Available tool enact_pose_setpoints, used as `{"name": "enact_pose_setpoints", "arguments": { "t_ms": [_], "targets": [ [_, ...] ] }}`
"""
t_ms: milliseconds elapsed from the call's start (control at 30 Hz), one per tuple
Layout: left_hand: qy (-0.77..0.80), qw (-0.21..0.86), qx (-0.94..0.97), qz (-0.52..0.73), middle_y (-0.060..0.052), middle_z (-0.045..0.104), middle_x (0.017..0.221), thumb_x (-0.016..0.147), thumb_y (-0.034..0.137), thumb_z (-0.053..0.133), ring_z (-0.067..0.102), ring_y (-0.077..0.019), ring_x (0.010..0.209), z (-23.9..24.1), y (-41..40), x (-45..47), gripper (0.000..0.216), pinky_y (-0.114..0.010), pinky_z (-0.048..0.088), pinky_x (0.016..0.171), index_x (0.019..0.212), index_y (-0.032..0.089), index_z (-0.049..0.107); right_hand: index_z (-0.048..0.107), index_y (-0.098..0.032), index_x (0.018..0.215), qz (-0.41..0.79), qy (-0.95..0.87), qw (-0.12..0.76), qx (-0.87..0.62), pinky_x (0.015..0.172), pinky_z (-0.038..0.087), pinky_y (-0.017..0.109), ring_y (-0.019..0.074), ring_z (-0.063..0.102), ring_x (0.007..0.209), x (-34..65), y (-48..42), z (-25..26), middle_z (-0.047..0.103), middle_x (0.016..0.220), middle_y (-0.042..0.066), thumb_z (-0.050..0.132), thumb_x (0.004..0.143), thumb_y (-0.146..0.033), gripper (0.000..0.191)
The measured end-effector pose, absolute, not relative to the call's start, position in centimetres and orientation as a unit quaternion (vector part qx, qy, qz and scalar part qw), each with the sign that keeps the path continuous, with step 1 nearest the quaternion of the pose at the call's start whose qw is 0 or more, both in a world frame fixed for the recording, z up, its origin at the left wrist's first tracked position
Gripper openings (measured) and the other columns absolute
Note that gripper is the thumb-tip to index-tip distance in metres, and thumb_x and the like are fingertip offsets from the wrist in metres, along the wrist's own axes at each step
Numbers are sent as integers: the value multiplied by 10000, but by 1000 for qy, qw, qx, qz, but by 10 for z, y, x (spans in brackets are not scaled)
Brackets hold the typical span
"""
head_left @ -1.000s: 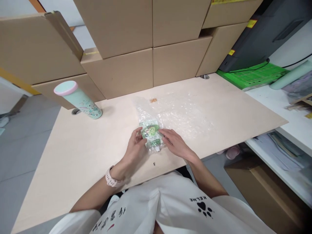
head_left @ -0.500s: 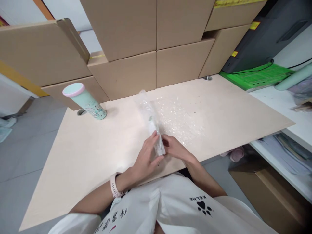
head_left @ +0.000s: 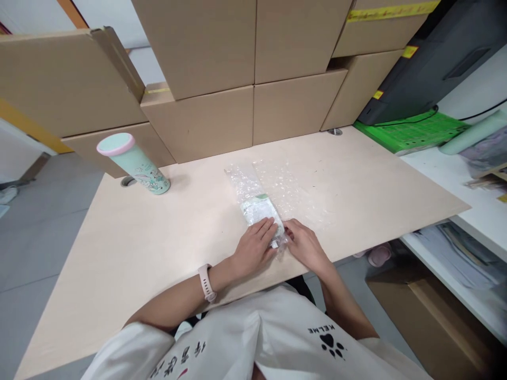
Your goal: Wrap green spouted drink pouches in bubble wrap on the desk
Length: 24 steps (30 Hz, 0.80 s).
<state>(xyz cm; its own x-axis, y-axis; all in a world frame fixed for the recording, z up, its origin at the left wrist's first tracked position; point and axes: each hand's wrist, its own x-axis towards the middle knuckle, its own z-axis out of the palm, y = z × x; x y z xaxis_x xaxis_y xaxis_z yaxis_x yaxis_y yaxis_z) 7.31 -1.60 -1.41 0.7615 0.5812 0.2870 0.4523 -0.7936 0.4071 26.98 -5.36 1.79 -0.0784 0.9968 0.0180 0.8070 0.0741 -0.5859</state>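
A small green-and-white pouch (head_left: 259,210) lies wrapped inside clear bubble wrap (head_left: 277,192) on the light wooden table (head_left: 158,237). My left hand (head_left: 255,245), with a pink watch on its wrist, presses flat on the near end of the wrapped pouch. My right hand (head_left: 304,245) rests just right of it, fingertips pinching the wrap's near edge. The rest of the bubble wrap spreads flat to the right and beyond the pouch.
A mint tumbler (head_left: 132,163) with a pink rim lies tilted at the back left. Stacked cardboard boxes (head_left: 222,79) line the table's far edge. A green mat (head_left: 407,132) and dark device (head_left: 435,58) sit on a white shelf unit to the right.
The pouch was rolled over rightward into the bubble wrap; the raised flap now lies flat. My left hand moved on top of the bundle; my right hand shifted right to its edge.
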Motion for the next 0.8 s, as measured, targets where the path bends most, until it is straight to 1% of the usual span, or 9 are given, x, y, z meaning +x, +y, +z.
{"name": "enact_pose_setpoints", "arguments": {
  "t_ms": [100, 233, 367, 467, 500, 567, 667, 733, 800],
  "targets": [
    [293, 149, 929, 172, -204, 459, 1555, 977, 324, 540, 421, -336, 1467, -12, -15, 81, 583, -529, 432, 1126, 1517, 160, 394, 634, -213, 1170, 219, -674, 299, -639, 845, 519, 359, 232, 682, 973, 276, -63, 17, 691, 1096, 92, 406, 953, -144, 322],
    [311, 150, 925, 157, -206, 511, 1515, 959, 331, 579, 464, -356, 1429, -8, -15, 87, 550, -532, 437, 1109, 1461, 135, 465, 630, -226, 1166, 209, -666, 373, -611, 931, 517, 372, 235, 653, 1093, 272, -70, 17, 681, 1164, 97, 414, 1011, -235, 266],
    [314, 203, 907, 193, -182, 477, 1547, 948, 331, 598, 441, -335, 1444, 2, -18, 80, 520, -548, 417, 1135, 1435, 191, 482, 610, -239, 1203, 214, -697, 343, -592, 969, 508, 403, 244, 623, 1148, 267, -71, 13, 654, 1214, 101, 399, 1039, -280, 270],
    [395, 241, 836, 296, -156, 394, 1598, 931, 323, 622, 337, -341, 1497, 12, -18, 69, 483, -597, 335, 1184, 1391, 234, 503, 594, -238, 1258, 191, -711, 317, -597, 975, 503, 437, 270, 599, 1170, 265, -70, 6, 624, 1244, 121, 437, 1036, -338, 290],
    [428, 273, 797, 328, -155, 392, 1592, 922, 301, 626, 347, -338, 1489, 14, -17, 65, 493, -603, 338, 1179, 1392, 241, 490, 586, -236, 1284, 177, -717, 306, -601, 973, 499, 451, 284, 588, 1174, 263, -69, 5, 616, 1251, 129, 471, 1025, -367, 313],
    [474, 386, 697, 375, -156, 445, 1535, 911, 261, 614, 488, -312, 1383, 16, -14, 59, 520, -580, 435, 1110, 1403, 255, 445, 569, -230, 1331, 145, -725, 275, -615, 964, 482, 490, 323, 556, 1181, 258, -68, 4, 604, 1268, 146, 558, 979, -449, 414],
    [480, 561, 547, 395, -127, 570, 1374, 890, 228, 609, 674, -228, 1098, 12, -13, 54, 555, -458, 581, 924, 1402, 284, 400, 555, -221, 1358, 115, -736, 226, -627, 961, 439, 537, 374, 504, 1195, 248, -67, 7, 595, 1299, 166, 665, 881, -570, 602],
    [479, 590, 505, 410, -100, 601, 1303, 881, 233, 626, 685, -203, 1056, 10, -17, 54, 558, -413, 590, 901, 1390, 297, 405, 523, -207, 1392, 120, -746, 212, -620, 963, 430, 532, 382, 498, 1200, 242, -66, 11, 585, 1319, 175, 708, 833, -596, 707],
    [476, 567, 511, 438, -90, 601, 1297, 900, 272, 632, 673, -194, 1083, 11, -24, 56, 532, -396, 582, 927, 1386, 305, 417, 472, -190, 1435, 136, -751, 213, -610, 975, 434, 523, 380, 512, 1197, 237, -65, 14, 576, 1341, 184, 742, 804, -573, 786]
  ]
}}
